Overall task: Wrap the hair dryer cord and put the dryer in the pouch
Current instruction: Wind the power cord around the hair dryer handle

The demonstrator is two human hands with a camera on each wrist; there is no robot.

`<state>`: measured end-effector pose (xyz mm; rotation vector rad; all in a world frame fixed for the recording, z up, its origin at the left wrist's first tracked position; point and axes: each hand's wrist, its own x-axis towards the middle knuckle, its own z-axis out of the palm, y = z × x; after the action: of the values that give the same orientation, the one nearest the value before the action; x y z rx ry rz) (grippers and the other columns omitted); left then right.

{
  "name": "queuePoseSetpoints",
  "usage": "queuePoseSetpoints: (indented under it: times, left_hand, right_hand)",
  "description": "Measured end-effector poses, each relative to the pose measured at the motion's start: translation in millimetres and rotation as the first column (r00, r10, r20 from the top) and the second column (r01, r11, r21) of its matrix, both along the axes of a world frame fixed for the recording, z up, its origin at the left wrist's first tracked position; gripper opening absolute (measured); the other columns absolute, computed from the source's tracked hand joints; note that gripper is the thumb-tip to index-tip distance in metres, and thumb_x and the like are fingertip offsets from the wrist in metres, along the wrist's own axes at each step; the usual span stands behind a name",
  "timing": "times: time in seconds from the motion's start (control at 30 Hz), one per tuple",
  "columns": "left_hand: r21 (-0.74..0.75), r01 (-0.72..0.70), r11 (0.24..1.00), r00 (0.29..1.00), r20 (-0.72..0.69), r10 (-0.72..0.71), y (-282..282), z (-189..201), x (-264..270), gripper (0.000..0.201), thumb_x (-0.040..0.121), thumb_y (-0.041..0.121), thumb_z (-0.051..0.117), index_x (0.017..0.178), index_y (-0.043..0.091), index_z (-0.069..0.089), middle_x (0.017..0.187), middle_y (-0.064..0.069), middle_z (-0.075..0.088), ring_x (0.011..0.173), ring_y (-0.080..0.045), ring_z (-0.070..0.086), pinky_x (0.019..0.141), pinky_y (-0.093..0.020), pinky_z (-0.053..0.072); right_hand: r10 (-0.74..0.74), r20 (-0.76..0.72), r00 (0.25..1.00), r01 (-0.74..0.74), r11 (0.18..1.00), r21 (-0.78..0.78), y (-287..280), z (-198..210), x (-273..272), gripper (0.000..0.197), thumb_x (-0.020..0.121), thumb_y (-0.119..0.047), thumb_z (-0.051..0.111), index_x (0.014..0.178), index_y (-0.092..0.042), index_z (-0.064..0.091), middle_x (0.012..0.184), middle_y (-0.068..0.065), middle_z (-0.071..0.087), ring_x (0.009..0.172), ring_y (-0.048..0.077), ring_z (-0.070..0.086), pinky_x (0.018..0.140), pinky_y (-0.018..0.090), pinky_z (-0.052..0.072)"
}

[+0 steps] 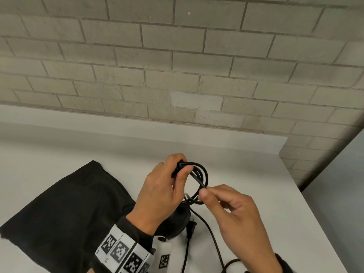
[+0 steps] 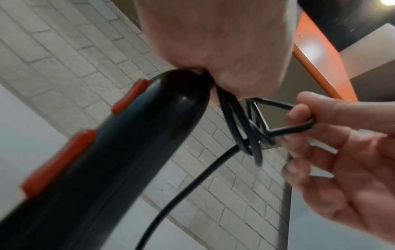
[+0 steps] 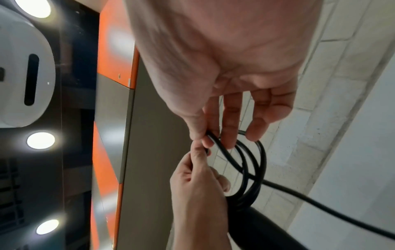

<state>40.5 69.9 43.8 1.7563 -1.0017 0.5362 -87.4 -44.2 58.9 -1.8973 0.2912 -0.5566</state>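
The black hair dryer (image 1: 178,220) hangs below my left hand (image 1: 181,170), mostly hidden by the wrist. In the left wrist view its handle (image 2: 107,152) shows two red switches. My left hand grips several loops of the black cord (image 1: 204,174) at the handle's end, above the table. My right hand (image 1: 204,191) pinches a strand of the cord (image 3: 252,160) between thumb and forefinger at the coil's near side. The loose cord (image 1: 213,239) trails down toward me, and the plug (image 1: 192,227) lies beside the dryer. The black pouch (image 1: 65,203) lies flat to the left.
The white table (image 1: 256,174) ends at a right edge close to my right arm. A grey brick wall (image 1: 177,66) rises behind it. A marker band (image 1: 122,251) wraps my left wrist.
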Motion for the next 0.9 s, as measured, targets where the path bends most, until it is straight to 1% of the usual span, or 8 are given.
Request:
queuePoseSetpoints:
  times: [0.17, 0.33, 0.5, 0.57, 0.67, 0.77, 0.83, 0.9]
  left_hand:
    - [0.011, 0.012, 1.0, 1.0, 0.022, -0.012, -3, -2, 3, 0.033, 0.102, 0.05, 0.038, 0.105, 0.02, 0.053, 0.063, 0.027, 0.036, 0.049, 0.009, 0.038, 0.052, -0.001, 0.029]
    - [0.019, -0.002, 1.0, 1.0, 0.014, 0.002, -2, -3, 9, 0.032, 0.101, 0.051, 0.039, 0.105, 0.022, 0.052, 0.063, 0.029, 0.038, 0.05, 0.01, 0.039, 0.051, -0.001, 0.029]
    - [-0.058, -0.023, 0.998, 1.0, -0.022, 0.022, -2, -3, 15, 0.02, 0.098, 0.034, 0.049, 0.104, 0.016, 0.056, 0.054, 0.02, 0.036, 0.044, 0.003, 0.04, 0.046, -0.003, 0.03]
    - [-0.051, -0.017, 0.999, 1.0, -0.023, 0.016, -2, -3, 16, 0.02, 0.098, 0.033, 0.05, 0.104, 0.015, 0.056, 0.055, 0.021, 0.037, 0.044, 0.003, 0.039, 0.046, -0.004, 0.03]
    - [-0.04, -0.018, 0.999, 0.999, -0.032, 0.017, 0, -5, 20, 0.019, 0.099, 0.032, 0.05, 0.104, 0.015, 0.057, 0.057, 0.021, 0.038, 0.044, 0.002, 0.039, 0.046, -0.004, 0.029]
    - [0.0, -0.008, 1.0, 1.0, -0.021, 0.008, 3, -6, 22, 0.023, 0.098, 0.034, 0.05, 0.105, 0.014, 0.058, 0.058, 0.021, 0.038, 0.046, 0.004, 0.041, 0.048, -0.003, 0.03]
    - [0.002, 0.003, 1.0, 1.0, -0.021, -0.003, 2, -6, 21, 0.023, 0.099, 0.036, 0.05, 0.105, 0.014, 0.057, 0.059, 0.021, 0.038, 0.046, 0.004, 0.042, 0.048, -0.003, 0.031]
    - [-0.026, -0.002, 1.0, 0.999, -0.036, 0.001, 1, -5, 23, 0.023, 0.098, 0.036, 0.049, 0.104, 0.015, 0.057, 0.059, 0.02, 0.04, 0.045, 0.002, 0.041, 0.046, -0.005, 0.031]
  right_hand:
    - [0.117, -0.01, 0.993, -0.114, 0.977, 0.178, 2, -4, -6, 0.022, 0.09, -0.041, 0.061, 0.077, -0.031, 0.075, 0.081, -0.009, 0.076, 0.083, 0.004, 0.069, 0.08, 0.018, 0.05]
    - [0.263, -0.019, 0.965, -0.248, 0.93, 0.272, -13, -1, -15, 0.028, 0.083, -0.035, 0.075, 0.062, -0.02, 0.064, 0.049, -0.011, 0.053, 0.049, -0.002, 0.048, 0.056, 0.009, 0.039]
    - [0.278, 0.262, 0.924, -0.346, 0.899, 0.269, -14, -31, -24, 0.028, 0.071, -0.034, 0.086, 0.086, -0.017, 0.069, 0.09, 0.009, 0.071, 0.112, 0.026, 0.064, 0.099, 0.028, 0.048]
    - [0.279, 0.287, 0.917, -0.358, 0.891, 0.28, -7, -48, -26, 0.029, 0.071, -0.027, 0.087, 0.091, -0.015, 0.07, 0.093, 0.009, 0.072, 0.118, 0.034, 0.061, 0.105, 0.034, 0.045]
    - [0.253, 0.158, 0.954, -0.294, 0.889, 0.352, -7, -46, -33, 0.034, 0.064, -0.036, 0.091, 0.085, -0.017, 0.072, 0.067, 0.01, 0.068, 0.074, 0.03, 0.07, 0.08, 0.028, 0.055]
    - [0.274, 0.032, 0.961, -0.263, 0.876, 0.404, -20, -37, -41, 0.038, 0.061, -0.043, 0.09, 0.07, -0.016, 0.065, 0.048, 0.008, 0.043, 0.044, 0.018, 0.044, 0.048, 0.021, 0.037]
    - [0.323, 0.024, 0.946, -0.302, 0.851, 0.43, -32, -36, -47, 0.041, 0.063, -0.041, 0.089, 0.062, -0.017, 0.055, 0.049, 0.005, 0.037, 0.044, 0.015, 0.032, 0.047, 0.023, 0.025]
    - [0.352, 0.046, 0.935, -0.341, 0.853, 0.394, -37, -42, -49, 0.043, 0.062, -0.04, 0.09, 0.06, -0.021, 0.051, 0.05, 0.007, 0.045, 0.051, 0.02, 0.044, 0.055, 0.029, 0.032]
